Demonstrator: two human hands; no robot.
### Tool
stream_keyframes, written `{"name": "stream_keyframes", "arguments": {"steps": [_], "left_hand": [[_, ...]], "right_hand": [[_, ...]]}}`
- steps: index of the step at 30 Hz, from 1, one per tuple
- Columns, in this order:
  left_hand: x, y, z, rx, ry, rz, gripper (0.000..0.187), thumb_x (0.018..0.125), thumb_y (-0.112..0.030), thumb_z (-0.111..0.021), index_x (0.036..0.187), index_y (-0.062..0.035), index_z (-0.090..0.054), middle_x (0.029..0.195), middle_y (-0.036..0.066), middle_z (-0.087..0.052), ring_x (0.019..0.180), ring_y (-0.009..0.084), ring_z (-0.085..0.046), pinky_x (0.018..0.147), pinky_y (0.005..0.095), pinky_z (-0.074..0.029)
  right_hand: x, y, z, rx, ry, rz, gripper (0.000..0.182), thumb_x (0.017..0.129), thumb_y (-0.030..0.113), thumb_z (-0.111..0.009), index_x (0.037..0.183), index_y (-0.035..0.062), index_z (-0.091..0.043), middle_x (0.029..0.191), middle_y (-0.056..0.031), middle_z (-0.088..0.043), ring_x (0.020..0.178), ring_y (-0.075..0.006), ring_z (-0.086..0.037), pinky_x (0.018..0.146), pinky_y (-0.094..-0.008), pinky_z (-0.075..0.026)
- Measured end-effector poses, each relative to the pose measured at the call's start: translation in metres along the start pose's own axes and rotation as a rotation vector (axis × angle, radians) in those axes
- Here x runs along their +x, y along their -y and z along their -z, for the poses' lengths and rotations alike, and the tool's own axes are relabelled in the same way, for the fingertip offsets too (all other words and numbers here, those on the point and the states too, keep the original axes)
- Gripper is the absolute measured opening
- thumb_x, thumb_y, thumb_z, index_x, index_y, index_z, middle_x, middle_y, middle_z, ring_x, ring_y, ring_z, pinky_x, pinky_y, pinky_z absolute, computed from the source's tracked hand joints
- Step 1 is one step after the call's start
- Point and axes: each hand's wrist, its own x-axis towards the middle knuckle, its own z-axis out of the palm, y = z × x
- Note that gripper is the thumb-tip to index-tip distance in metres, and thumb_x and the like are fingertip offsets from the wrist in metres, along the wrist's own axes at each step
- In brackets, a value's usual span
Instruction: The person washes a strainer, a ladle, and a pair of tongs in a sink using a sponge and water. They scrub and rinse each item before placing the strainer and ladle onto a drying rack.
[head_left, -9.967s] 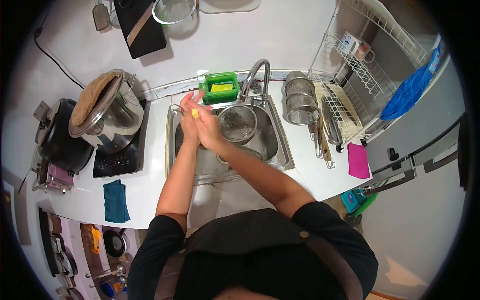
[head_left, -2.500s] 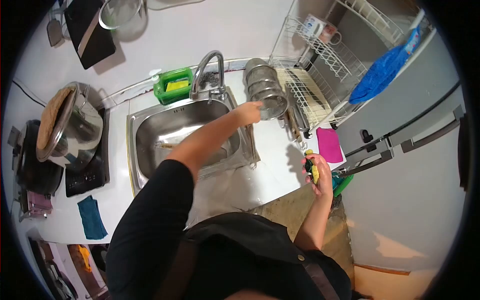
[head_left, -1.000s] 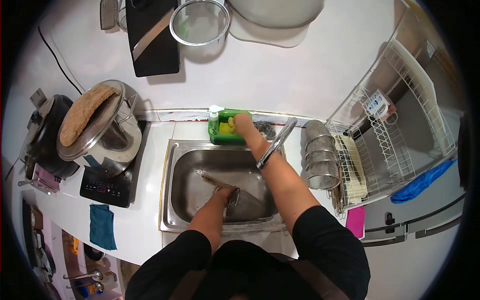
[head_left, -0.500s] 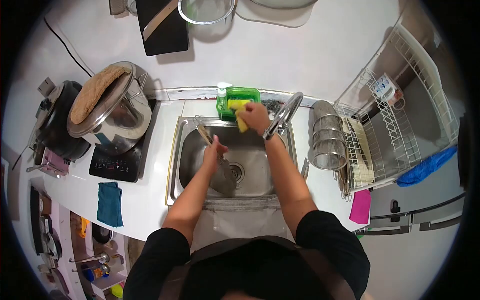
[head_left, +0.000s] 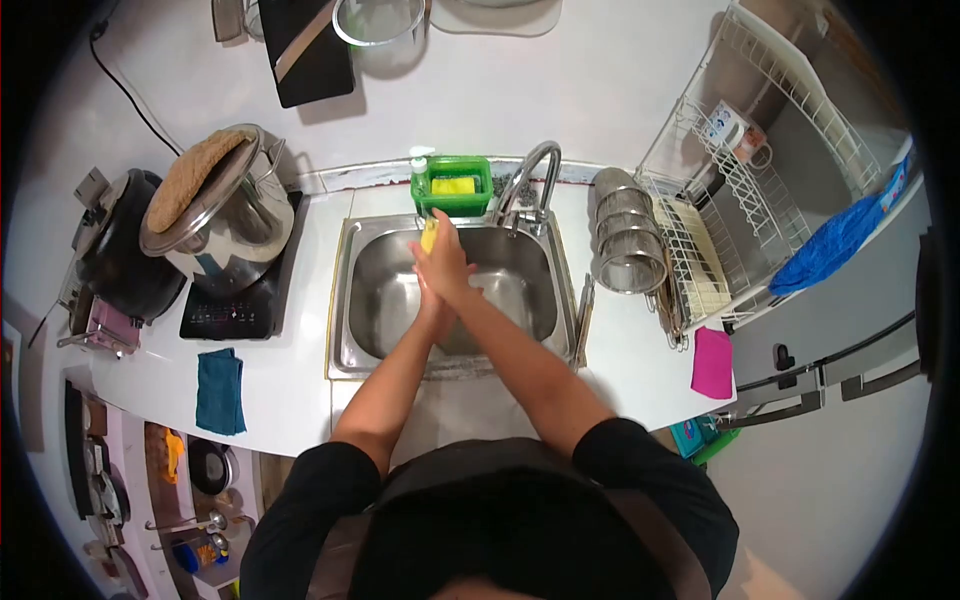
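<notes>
Over the steel sink [head_left: 338,300], my two hands are pressed together. The fingers of my right hand [head_left: 443,262] are closed round a yellow sponge [head_left: 429,236]. Just below and against it, my left hand [head_left: 431,302] is closed, mostly covered by the right; what it grips is hidden. Behind the sink stands a green caddy [head_left: 466,206] with another yellow sponge [head_left: 453,186] inside and a pump bottle [head_left: 420,170] at its left. The curved faucet [head_left: 548,175] rises at the sink's back right, right of my hands.
A large steel pot [head_left: 235,220] stands on a black cooktop [head_left: 230,318] at left, near a teal cloth [head_left: 220,392]. Stacked metal cups [head_left: 632,245], a white dish rack [head_left: 735,190] and a pink cloth [head_left: 712,363] are at right. Thin utensils [head_left: 584,325] lie beside the sink.
My right hand has come from the caddy down to my left hand with the yellow sponge. The long-handled utensil seen in my left hand is now mostly hidden. The view has shifted.
</notes>
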Motion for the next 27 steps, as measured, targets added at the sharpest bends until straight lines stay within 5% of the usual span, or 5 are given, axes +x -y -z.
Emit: {"name": "stream_keyframes", "arguments": {"steps": [10,12,20,23,27], "left_hand": [[0.016,-0.021,0.038,0.267,-0.265,-0.191,0.036,0.089,-0.038,-0.036,0.108,-0.0072,-0.039,0.091,0.016,-0.055,0.065,0.0154,-0.052,0.059,0.0244,-0.043],[0.011,-0.029,0.021,0.286,-0.334,-0.218,0.037,0.089,-0.041,-0.033,0.099,-0.0065,-0.042,0.075,0.010,-0.053,0.052,0.0112,-0.045,0.049,0.0243,-0.040],[-0.001,-0.065,-0.019,0.064,-0.280,-0.054,0.052,0.080,-0.062,-0.026,0.074,-0.0121,-0.037,0.046,-0.002,-0.027,0.037,0.0083,-0.025,0.038,0.0226,-0.027],[-0.003,-0.084,0.004,0.106,-0.106,0.034,0.053,0.078,-0.066,-0.024,0.069,-0.0139,-0.034,0.046,-0.004,-0.025,0.036,0.0065,-0.023,0.037,0.0202,-0.025],[0.013,-0.074,0.010,0.389,-0.345,-0.168,0.048,0.080,-0.058,-0.038,0.066,-0.0119,-0.040,0.046,-0.003,-0.034,0.036,0.0078,-0.029,0.036,0.0242,-0.026]], "right_hand": [[-0.036,-0.038,0.047,-0.129,0.163,0.409,0.026,0.079,0.015,-0.050,0.104,0.0078,-0.056,0.088,-0.0153,-0.059,0.076,-0.0281,-0.058,0.065,-0.0351,-0.045],[-0.032,-0.027,0.054,0.395,0.107,-0.370,0.020,0.080,0.012,-0.048,0.096,0.0045,-0.058,0.086,-0.0137,-0.060,0.078,-0.0272,-0.058,0.065,-0.0333,-0.046],[-0.025,-0.050,0.046,-0.199,0.136,0.727,0.027,0.084,0.020,-0.042,0.067,0.0038,-0.054,0.062,-0.0091,-0.055,0.055,-0.0246,-0.051,0.053,-0.0358,-0.036],[-0.019,-0.068,0.063,0.303,0.275,-0.149,0.034,0.082,0.025,-0.048,0.058,0.0006,-0.051,0.053,-0.0092,-0.052,0.045,-0.0225,-0.043,0.048,-0.0327,-0.034],[-0.014,-0.042,0.073,0.120,0.295,-0.058,0.046,0.079,0.033,-0.053,0.048,-0.0001,-0.047,0.043,-0.0127,-0.044,0.038,-0.0249,-0.037,0.044,-0.0355,-0.032]]}}
